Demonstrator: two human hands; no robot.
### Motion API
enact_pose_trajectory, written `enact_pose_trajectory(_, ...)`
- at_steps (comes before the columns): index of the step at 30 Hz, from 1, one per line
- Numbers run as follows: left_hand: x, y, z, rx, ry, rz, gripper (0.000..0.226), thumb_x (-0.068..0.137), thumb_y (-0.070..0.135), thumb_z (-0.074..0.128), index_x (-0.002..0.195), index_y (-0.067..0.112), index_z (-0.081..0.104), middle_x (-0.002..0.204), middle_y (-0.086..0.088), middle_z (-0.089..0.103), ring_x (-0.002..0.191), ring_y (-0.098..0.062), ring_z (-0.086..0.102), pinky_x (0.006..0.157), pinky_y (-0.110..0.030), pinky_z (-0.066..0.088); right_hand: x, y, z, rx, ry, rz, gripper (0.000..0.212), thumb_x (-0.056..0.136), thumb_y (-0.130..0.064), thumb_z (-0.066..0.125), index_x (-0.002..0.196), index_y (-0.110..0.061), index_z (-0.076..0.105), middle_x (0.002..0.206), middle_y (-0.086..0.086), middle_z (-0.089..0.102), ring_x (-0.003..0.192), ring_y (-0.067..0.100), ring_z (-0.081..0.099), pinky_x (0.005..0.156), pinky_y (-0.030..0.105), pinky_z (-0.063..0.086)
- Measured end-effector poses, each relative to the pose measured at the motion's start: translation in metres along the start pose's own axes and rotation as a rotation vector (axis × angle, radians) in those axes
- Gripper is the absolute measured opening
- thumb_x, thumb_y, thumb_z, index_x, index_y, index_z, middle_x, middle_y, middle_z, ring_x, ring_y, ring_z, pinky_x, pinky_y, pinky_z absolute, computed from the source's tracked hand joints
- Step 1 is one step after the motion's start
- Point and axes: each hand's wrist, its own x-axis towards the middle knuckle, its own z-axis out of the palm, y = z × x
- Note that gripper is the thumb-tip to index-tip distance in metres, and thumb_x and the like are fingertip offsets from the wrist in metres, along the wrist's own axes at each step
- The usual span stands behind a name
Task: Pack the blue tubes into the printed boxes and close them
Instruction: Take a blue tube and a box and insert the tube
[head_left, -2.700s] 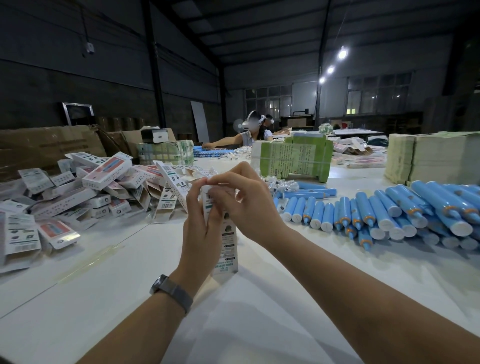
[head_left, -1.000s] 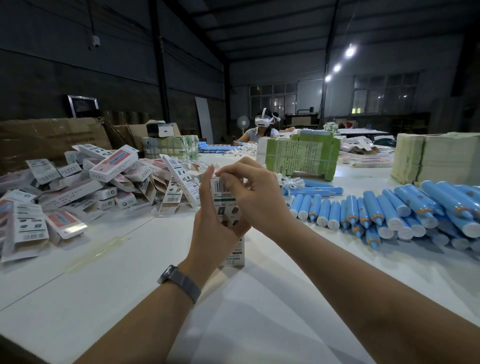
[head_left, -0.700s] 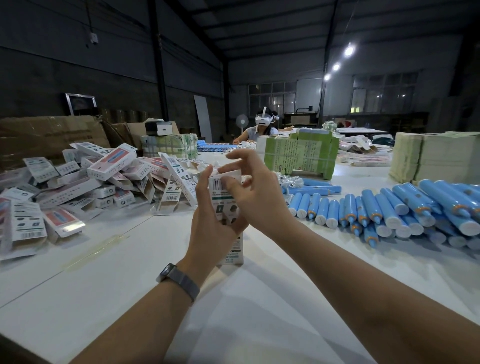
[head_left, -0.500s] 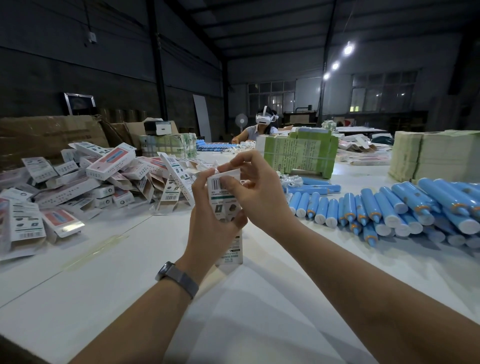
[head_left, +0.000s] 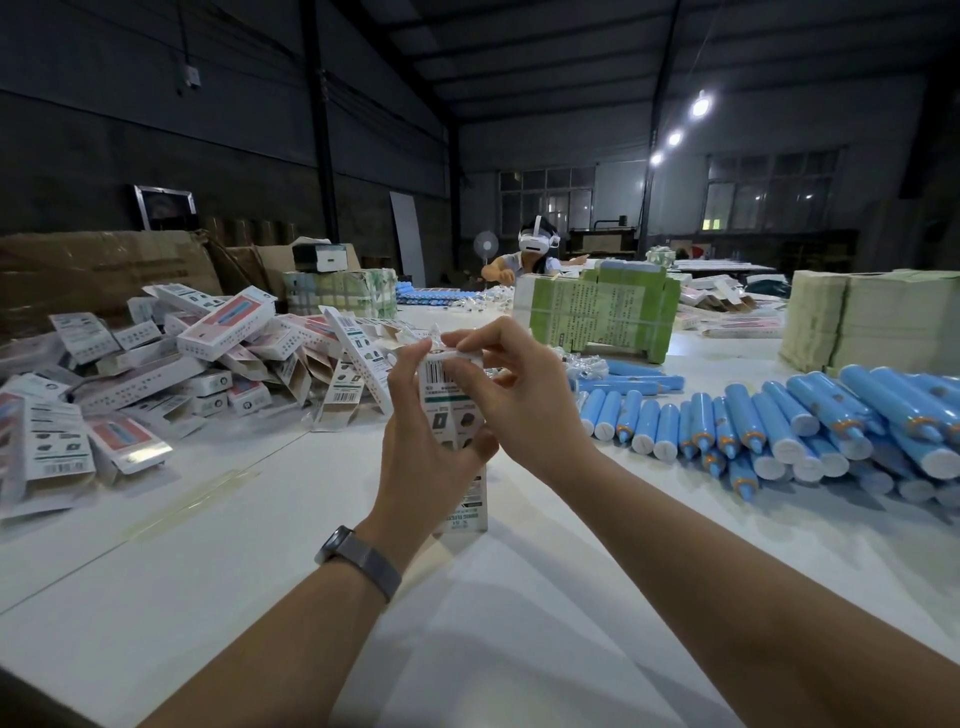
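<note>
Head view: box (head_left: 451, 415) upright on table (head_left: 260, 597), centre. Left hand (head_left: 423, 457) wraps box middle, fingers curled round it. Right hand (head_left: 511, 395) pinches top flap at box's upper end. Tubes (head_left: 769, 421) heaped right, apart from box. Box pile (head_left: 208, 358) left. Watch (head_left: 358, 558) on left wrist.

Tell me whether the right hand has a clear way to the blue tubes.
Probably yes: the blue tubes lie uncovered on the table just right of the right hand, though it is busy closing the printed box.
</note>
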Motion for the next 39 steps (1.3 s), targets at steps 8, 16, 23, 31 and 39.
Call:
enact_pose_trajectory(8, 0.001, 0.0, -0.001, -0.004, -0.019, -0.001, 0.1, 0.069, -0.011, 0.083, 0.123, 0.048, 0.023, 0.105, 0.039, 0.056, 0.091, -0.003, 0.069, 0.072, -0.015, 0.055, 0.002, 0.003, -0.001, -0.077, 0.016, 0.011, 0.008, 0.088, -0.02, 0.072, 0.091, -0.019, 0.065, 0.102, -0.008, 0.07, 0.095, 0.014, 0.065, 0.078, 0.046, 0.058)
enact_pose_trajectory(16, -0.001, -0.003, 0.001, -0.021, -0.024, -0.01, 0.097, 0.07, -0.013, 0.082, 0.13, 0.038, 0.026, 0.109, 0.014, 0.056, 0.092, 0.001, 0.068, 0.073, -0.014, 0.056, 0.003, 0.004, 0.0, -0.072, 0.069, -0.021, 0.012, 0.084, -0.018, 0.077, 0.085, -0.01, 0.069, 0.092, -0.008, 0.061, 0.089, 0.015, 0.061, 0.078, 0.046, 0.054)
enact_pose_trajectory(23, -0.002, -0.002, 0.002, -0.027, -0.034, -0.006, 0.103, 0.068, -0.015, 0.082, 0.133, 0.038, 0.023, 0.117, 0.014, 0.053, 0.102, -0.004, 0.067, 0.078, -0.023, 0.059, 0.003, 0.004, 0.0, -0.059, 0.08, -0.01, 0.011, 0.084, -0.02, 0.076, 0.082, -0.012, 0.068, 0.091, -0.005, 0.06, 0.087, 0.013, 0.061, 0.08, 0.045, 0.054)
enact_pose_trajectory(31, 0.0, -0.004, 0.004, -0.026, -0.029, -0.035, 0.108, 0.068, -0.017, 0.08, 0.134, 0.046, 0.023, 0.107, 0.043, 0.054, 0.098, -0.001, 0.068, 0.073, -0.018, 0.057, 0.001, 0.014, -0.002, -0.082, 0.066, -0.009, 0.025, 0.085, -0.028, 0.075, 0.094, -0.035, 0.053, 0.093, -0.02, 0.057, 0.08, 0.006, 0.062, 0.067, 0.035, 0.058)
enact_pose_trajectory(39, -0.001, -0.004, 0.004, -0.047, -0.024, -0.023, 0.121, 0.07, -0.015, 0.08, 0.13, 0.07, 0.018, 0.11, 0.043, 0.054, 0.101, 0.001, 0.067, 0.075, -0.015, 0.055, 0.002, 0.017, -0.004, -0.102, 0.081, -0.061, 0.025, 0.085, -0.03, 0.075, 0.093, -0.034, 0.052, 0.093, -0.02, 0.06, 0.08, 0.003, 0.063, 0.06, 0.028, 0.057)
